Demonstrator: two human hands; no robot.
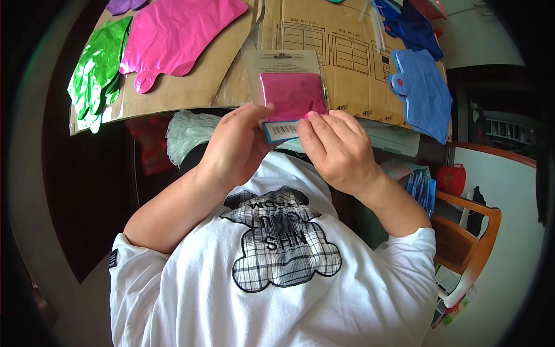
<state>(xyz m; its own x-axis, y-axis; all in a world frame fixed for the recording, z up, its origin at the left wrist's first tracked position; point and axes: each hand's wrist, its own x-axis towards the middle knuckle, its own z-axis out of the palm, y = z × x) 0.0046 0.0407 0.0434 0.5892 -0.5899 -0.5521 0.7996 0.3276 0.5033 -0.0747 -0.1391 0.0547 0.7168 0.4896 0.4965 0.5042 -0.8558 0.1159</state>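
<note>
A flat clear packet [250,66] with a pale backing card lies at the near edge of the cardboard-covered table, in front of my chest. In it shows a folded shiny pink foil balloon [289,92], with a blue-edged barcode label [282,131] below. My left hand [237,139] is closed on the packet's lower left side, its thumb slightly smeared by motion. My right hand [337,144] has its fingers bent together at the lower right corner, over the pink foil and the label's end. Its fingertips partly hide what they pinch.
Flat foil balloons lie around: a large pink one [179,40] and a green one [101,66] at left, a light blue one [425,92] and a dark blue one [410,29] at right. White sticks [378,26] lie by the dark blue one. A wooden chair [471,231] stands at right.
</note>
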